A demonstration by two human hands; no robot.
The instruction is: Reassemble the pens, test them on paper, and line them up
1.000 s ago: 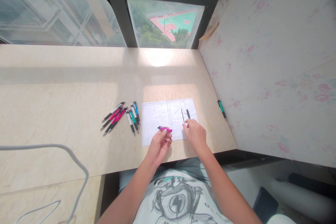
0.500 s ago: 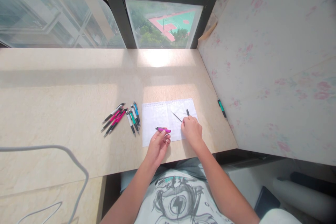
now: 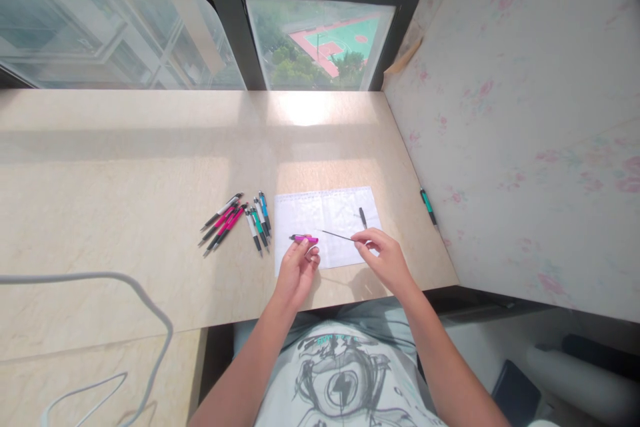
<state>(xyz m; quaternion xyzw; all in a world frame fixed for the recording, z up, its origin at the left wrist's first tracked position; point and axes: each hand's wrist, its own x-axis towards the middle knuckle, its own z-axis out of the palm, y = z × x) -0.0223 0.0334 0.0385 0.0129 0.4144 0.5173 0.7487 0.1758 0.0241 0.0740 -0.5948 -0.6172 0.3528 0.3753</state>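
Between the thumb and fingers of my left hand (image 3: 297, 270) is a pink pen barrel (image 3: 306, 238) with a dark clip end, held level over the paper. My right hand (image 3: 381, 253) pinches one end of a thin dark pen refill (image 3: 336, 235); its tip points left toward the barrel, with a gap between them. Under both hands lies a white sheet of paper (image 3: 325, 207). A black pen grip piece (image 3: 363, 217) rests on the sheet, just beyond my right hand.
Left of the paper lie several pens in two groups, pink and white ones (image 3: 223, 223) and white, green and blue ones (image 3: 259, 221). A green pen (image 3: 428, 207) lies against the wall on the right. A grey cable (image 3: 100, 277) crosses the desk's left side.
My right hand has lifted the refill off the paper and turned it nearly level, leaving the black grip piece behind. The left hand still holds the pink barrel, slightly shifted.
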